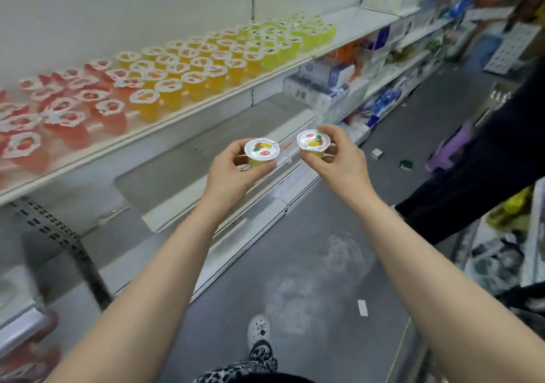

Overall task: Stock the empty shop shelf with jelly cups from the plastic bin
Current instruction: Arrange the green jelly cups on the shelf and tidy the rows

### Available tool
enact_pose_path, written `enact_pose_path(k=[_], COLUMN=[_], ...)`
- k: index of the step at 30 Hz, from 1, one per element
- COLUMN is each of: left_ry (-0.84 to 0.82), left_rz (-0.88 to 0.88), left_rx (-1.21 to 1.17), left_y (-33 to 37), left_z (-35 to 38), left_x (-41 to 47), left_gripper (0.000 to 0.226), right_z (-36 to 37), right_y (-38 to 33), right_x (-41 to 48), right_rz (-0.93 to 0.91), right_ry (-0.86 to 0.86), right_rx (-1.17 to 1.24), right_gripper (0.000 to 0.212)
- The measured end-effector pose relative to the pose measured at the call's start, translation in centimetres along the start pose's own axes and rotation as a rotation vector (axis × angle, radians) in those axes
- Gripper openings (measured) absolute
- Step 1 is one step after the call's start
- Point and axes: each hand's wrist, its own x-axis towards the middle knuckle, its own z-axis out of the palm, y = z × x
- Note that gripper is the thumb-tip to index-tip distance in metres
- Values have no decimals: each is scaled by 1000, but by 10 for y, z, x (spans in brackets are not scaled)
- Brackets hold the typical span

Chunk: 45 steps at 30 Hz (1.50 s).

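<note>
My left hand (pixel 233 170) grips a yellow jelly cup (pixel 262 153) with a white printed lid, upright. My right hand (pixel 339 158) grips a second yellow jelly cup (pixel 313 144) of the same kind. Both cups are held out in front of me, below the white shop shelf (pixel 362 25). That shelf carries rows of jelly cups: red ones (pixel 65 117) at the left, orange ones (pixel 182 73) in the middle, pale yellow-green ones (pixel 283 37) further right. The shelf's right end is bare. The plastic bin is not in view.
A lower white shelf (pixel 188 176) juts out under my hands. Packaged goods (pixel 333 81) fill the shelves further along. Another person in dark clothes (pixel 483 176) stands at the right. Small objects (pixel 377 153) lie on the grey floor. My shoe (pixel 259 329) is below.
</note>
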Motion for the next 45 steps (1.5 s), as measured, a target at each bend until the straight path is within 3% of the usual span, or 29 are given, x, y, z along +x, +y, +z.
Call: enact_pose_path(k=[16,28,34,45], left_ry=[-100,82,196,383], left_rz=[66,60,71,82], left_rx=[59,51,57,109], left_y=[2,14,28,48], left_z=[112,240,288,298], left_x=[229,379,450,574], left_gripper=[41,34,41,39], right_z=[-37,-98,-130,-122], right_y=[74,158,189,220], right_x=[223,422,513,678], right_rz=[-2,-139,-202,-207], right_ry=[85,-63,-100,-35], right_rx=[37,81,59,50], right_gripper=[42,43,42,38])
